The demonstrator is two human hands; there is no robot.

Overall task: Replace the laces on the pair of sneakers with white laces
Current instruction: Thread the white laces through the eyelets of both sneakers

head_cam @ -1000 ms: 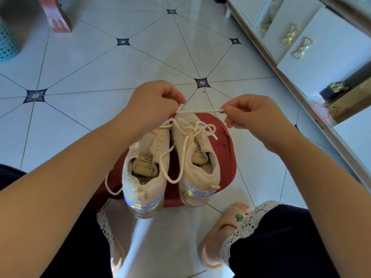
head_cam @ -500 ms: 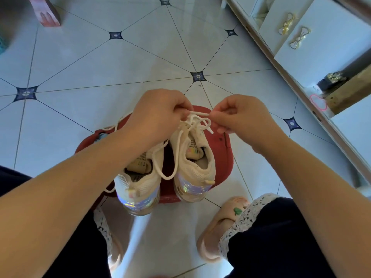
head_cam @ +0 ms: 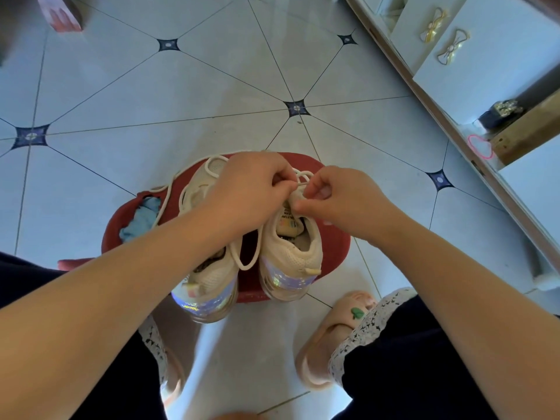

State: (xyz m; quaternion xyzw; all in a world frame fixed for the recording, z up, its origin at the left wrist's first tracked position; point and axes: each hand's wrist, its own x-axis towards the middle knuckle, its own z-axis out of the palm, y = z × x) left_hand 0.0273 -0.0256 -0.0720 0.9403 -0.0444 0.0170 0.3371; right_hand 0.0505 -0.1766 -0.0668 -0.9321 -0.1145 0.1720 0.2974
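Cream lace (head_cam: 242, 267): soft, light, limp cord; likely slips unless pinched near its end.
Left hand (head_cam: 251, 189): fingers curled, pinching the lace.
Right hand (head_cam: 336, 197): pinching the lace, just beside the left.
Right sneaker (head_cam: 292, 250): light knit, directly under both hands, on red stool (head_cam: 333, 247).
Left sneaker (head_cam: 209, 274): beneath the left wrist.

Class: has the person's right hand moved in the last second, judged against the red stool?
Yes. The right hand, pinching the lace, has drawn inward, toward the left hand, and now sits over the right sneaker on the red stool.
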